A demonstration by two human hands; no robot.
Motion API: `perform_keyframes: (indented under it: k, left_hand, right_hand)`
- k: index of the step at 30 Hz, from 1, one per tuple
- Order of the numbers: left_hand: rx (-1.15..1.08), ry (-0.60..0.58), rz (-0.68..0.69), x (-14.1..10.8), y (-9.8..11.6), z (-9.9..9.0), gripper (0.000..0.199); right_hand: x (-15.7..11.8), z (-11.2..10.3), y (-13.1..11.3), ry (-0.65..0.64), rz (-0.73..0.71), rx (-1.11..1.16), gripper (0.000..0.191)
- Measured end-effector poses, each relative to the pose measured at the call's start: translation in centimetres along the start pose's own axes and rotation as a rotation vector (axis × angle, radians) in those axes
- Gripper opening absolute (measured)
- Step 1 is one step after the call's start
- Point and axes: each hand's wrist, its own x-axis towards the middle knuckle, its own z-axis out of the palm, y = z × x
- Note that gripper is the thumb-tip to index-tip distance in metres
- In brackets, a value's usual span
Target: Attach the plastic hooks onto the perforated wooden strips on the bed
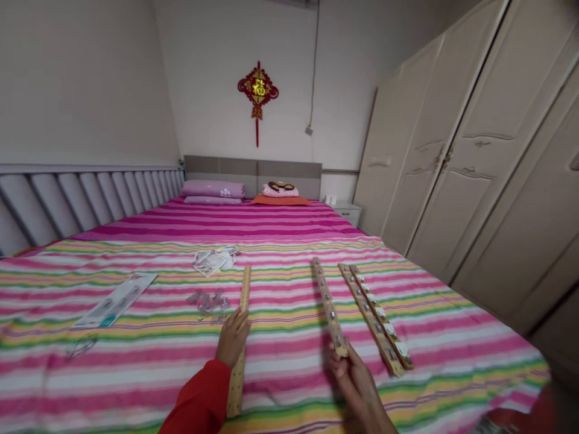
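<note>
My left hand [233,335], in a red sleeve, lies on a bare wooden strip [236,386] with rows of small holes, its fingers resting across the middle. Held at its near end by my right hand [346,367] is a second strip [327,295], which has metal pieces along its length and points away from me. Right of it, two more strips lie side by side: one with metal pieces [373,322], the other with white round pieces [380,312]. Small clear bags [210,303] are left of the bare strip.
On the striped bedspread [284,361] are a flat package [118,298], a thin loop [82,345] and a heap of plastic packets [216,260]. Pillows [212,189] lie by the headboard. A white wardrobe [479,150] stands right; a railing [99,193] runs left. Something red blurs at lower right.
</note>
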Motion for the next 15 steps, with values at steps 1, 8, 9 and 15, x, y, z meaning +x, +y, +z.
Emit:
perform_keyframes:
  k: [1, 8, 9, 15]
  left_hand:
    - [-0.033, 0.015, -0.029, -0.3, 0.5, -0.2, 0.039]
    - [-0.492, -0.082, -0.151, -4.2, 5.6, -0.6, 0.071]
    - [-0.533, -0.079, -0.161, -4.5, 6.2, -0.5, 0.077]
    - [-0.65, 0.099, -0.239, -3.4, 6.8, -0.4, 0.083]
  right_hand:
    - [-0.1, 1.1, 0.8, -0.005, -0.008, -0.024, 0.014]
    - [0.4, 9.1, 7.6, -0.123, -0.053, -0.192, 0.027]
    - [0.5, 9.9, 8.8, -0.155, -0.065, -0.237, 0.029]
    - [1.4, 13.0, 14.3, -0.273, -0.127, -0.499, 0.041]
